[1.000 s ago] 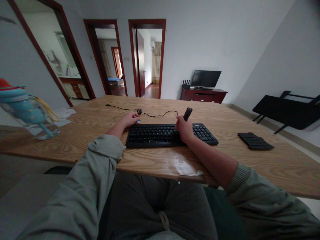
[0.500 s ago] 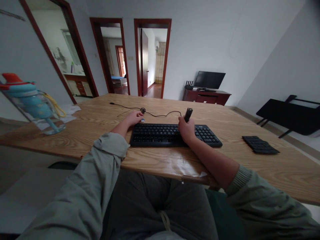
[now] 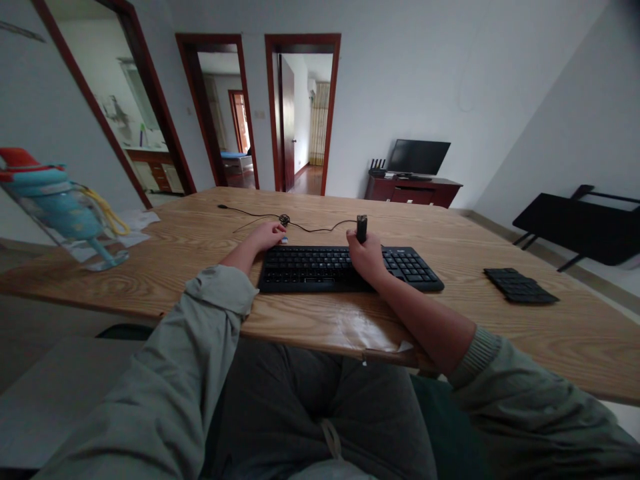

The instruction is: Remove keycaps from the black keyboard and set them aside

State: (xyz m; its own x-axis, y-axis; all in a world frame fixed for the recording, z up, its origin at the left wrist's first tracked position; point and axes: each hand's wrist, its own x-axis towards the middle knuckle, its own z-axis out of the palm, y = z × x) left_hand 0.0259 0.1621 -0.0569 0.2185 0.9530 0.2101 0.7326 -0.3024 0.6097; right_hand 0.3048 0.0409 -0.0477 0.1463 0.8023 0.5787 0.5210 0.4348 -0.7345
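Observation:
A black keyboard [image 3: 310,270] lies flat near the front edge of the wooden table. My right hand [image 3: 367,257] is closed around a short, dark stick-shaped tool [image 3: 361,227] that stands upright above the keys, left of the number pad. The tool's lower end is hidden by the hand. At the keyboard's far left corner rests my left hand [image 3: 267,237], its fingers curled together. A small blue and white thing [image 3: 284,240] shows just under those fingertips; whether they grip it is unclear.
Behind the keyboard runs a black cable [image 3: 320,231] with a tangled bunch. A flat black keypad-like piece [image 3: 520,285] lies at the right. A blue bottle with a red top [image 3: 65,207] and papers [image 3: 137,227] are at the left. A monitor [image 3: 419,157] stands beyond the table.
My right hand has shifted a little left over the keys, and the tool has gone from leaning right to nearly upright. My left hand has stayed at the keyboard's corner.

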